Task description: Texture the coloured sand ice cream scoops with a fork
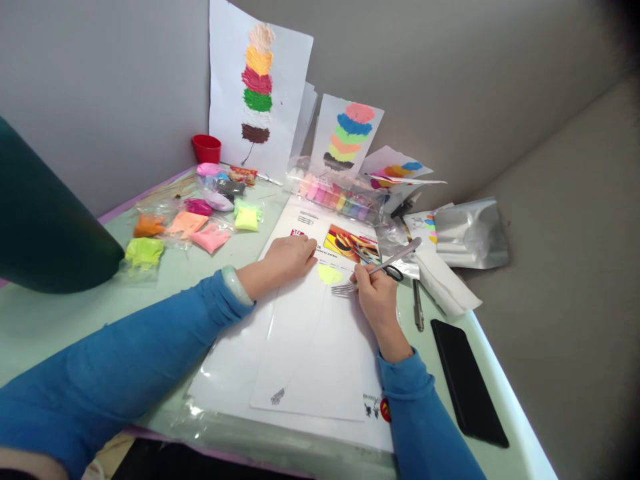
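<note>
My right hand (377, 297) grips a metal fork (401, 253), its tines pointing left beside a flat pale-yellow patch of clay (329, 274). The patch lies near the top of a white sheet of paper (310, 360), where a thin line runs down from it to a small dark leaf-like sketch (278, 397). My left hand (287, 260) rests at the sheet's upper left with its fingers bent together; whatever they may pinch is hidden. Beneath the sheet is a larger printed paper pack (230, 373) in clear plastic with a colourful picture (350, 243).
Several bags of coloured clay (187, 223) lie to the left, near a red cup (207, 148) and a dark green object (45, 220). Finished pictures (260, 87) lean on the wall. Right are scissors (393, 272), a pen (418, 307), tissue (447, 283), a silver pouch (473, 233) and a black phone (467, 380).
</note>
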`<state>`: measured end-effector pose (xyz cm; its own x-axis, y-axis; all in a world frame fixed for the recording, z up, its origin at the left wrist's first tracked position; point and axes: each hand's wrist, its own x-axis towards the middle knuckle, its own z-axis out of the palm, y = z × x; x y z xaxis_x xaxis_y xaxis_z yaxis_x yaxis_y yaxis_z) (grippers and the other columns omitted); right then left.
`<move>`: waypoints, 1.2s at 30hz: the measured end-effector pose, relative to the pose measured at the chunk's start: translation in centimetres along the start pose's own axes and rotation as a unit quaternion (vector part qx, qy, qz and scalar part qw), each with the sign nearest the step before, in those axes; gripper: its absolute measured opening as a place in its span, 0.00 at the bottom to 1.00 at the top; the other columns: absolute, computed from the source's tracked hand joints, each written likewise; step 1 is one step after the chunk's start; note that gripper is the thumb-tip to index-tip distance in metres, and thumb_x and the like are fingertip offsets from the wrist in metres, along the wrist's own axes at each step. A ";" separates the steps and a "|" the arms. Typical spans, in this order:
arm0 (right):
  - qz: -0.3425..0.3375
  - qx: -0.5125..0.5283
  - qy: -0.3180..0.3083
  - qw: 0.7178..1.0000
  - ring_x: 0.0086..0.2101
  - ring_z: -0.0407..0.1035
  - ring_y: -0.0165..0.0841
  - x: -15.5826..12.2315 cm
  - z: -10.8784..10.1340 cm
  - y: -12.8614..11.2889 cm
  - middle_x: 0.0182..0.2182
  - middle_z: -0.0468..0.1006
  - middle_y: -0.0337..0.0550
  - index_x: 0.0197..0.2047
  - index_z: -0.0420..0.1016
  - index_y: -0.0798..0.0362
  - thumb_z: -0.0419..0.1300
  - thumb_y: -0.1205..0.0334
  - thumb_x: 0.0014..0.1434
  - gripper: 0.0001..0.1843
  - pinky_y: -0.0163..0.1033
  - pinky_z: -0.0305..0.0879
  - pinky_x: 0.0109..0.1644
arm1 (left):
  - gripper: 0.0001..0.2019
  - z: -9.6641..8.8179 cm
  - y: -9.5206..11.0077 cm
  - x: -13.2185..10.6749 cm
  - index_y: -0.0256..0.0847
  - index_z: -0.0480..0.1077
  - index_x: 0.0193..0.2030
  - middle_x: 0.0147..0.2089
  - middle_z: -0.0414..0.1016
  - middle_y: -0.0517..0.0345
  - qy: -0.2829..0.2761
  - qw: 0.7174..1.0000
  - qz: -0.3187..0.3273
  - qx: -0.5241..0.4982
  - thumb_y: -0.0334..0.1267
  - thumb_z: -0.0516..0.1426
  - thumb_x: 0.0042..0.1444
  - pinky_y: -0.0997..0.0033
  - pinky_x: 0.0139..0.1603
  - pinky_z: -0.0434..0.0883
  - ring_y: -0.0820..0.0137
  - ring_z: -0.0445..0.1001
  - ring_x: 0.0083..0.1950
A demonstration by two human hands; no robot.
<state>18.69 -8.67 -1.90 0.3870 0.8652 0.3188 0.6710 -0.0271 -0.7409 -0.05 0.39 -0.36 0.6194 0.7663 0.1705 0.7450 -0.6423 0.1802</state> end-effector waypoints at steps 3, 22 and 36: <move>-0.002 0.001 0.000 1.000 0.25 0.70 0.34 0.0 0.0 0.0 0.21 0.77 0.41 0.22 0.73 0.53 0.53 0.51 0.58 0.20 0.37 0.61 0.35 | 0.11 0.0 0.0 0.0 0.40 0.69 0.40 0.42 0.75 0.52 0.000 1.000 0.000 0.004 0.41 0.48 0.61 0.66 0.35 0.64 0.63 0.73 0.43; 0.002 0.003 -0.005 1.000 0.26 0.71 0.34 -0.1 0.0 0.0 0.22 0.77 0.41 0.23 0.74 0.53 0.53 0.50 0.59 0.20 0.37 0.61 0.35 | 0.12 0.1 0.0 0.1 0.41 0.69 0.42 0.43 0.75 0.51 -0.005 1.000 0.002 0.009 0.41 0.48 0.62 0.66 0.37 0.65 0.62 0.73 0.44; 0.001 0.005 -0.006 1.000 0.26 0.70 0.34 -0.1 0.0 0.0 0.21 0.76 0.41 0.24 0.74 0.53 0.54 0.50 0.59 0.20 0.36 0.61 0.32 | 0.12 -0.3 0.2 -0.1 0.41 0.69 0.43 0.45 0.74 0.50 -0.018 1.000 -0.006 -0.001 0.42 0.48 0.63 0.65 0.41 0.66 0.62 0.73 0.46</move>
<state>18.70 -8.72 -1.96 0.3806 0.8709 0.3111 0.6636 -0.0229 -0.7477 -0.03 0.19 -0.09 0.6187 0.7741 0.1340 0.7518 -0.6329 0.1847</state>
